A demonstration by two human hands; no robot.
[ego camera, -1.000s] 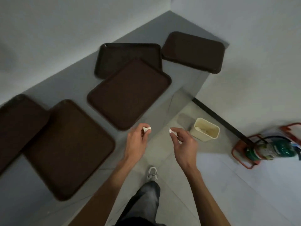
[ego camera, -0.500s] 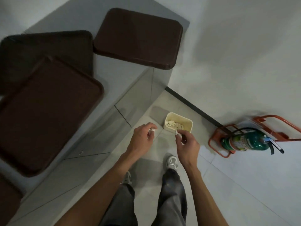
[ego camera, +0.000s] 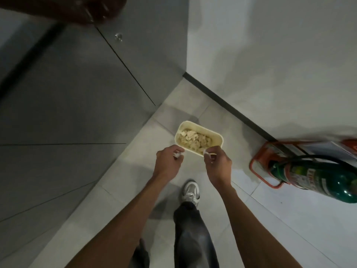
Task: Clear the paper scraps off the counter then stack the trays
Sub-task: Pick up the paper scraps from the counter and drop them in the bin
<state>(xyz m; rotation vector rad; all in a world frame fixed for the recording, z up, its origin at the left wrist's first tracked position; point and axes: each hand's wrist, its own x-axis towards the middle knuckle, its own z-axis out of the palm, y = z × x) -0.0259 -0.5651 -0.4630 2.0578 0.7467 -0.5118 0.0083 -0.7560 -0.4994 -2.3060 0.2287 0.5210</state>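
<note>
A cream rectangular bin (ego camera: 219, 134) stands on the floor tiles, holding several crumpled paper scraps (ego camera: 193, 139). My left hand (ego camera: 168, 163) pinches a small white paper scrap (ego camera: 176, 155) just left of the bin's near corner. My right hand (ego camera: 218, 164) pinches another white scrap (ego camera: 206, 153) over the bin's near rim. Only the edge of one dark brown tray (ego camera: 77, 10) shows at the top left, overhanging the counter.
The grey counter front (ego camera: 77, 93) fills the left side. A green fire extinguisher (ego camera: 318, 178) in an orange stand (ego camera: 258, 167) sits on the floor at the right by the white wall. My leg and white shoe (ego camera: 190, 192) are below the hands.
The view has tilted down from the counter and trays to the floor. Both hands, each with a scrap, have come closer to the bin.
</note>
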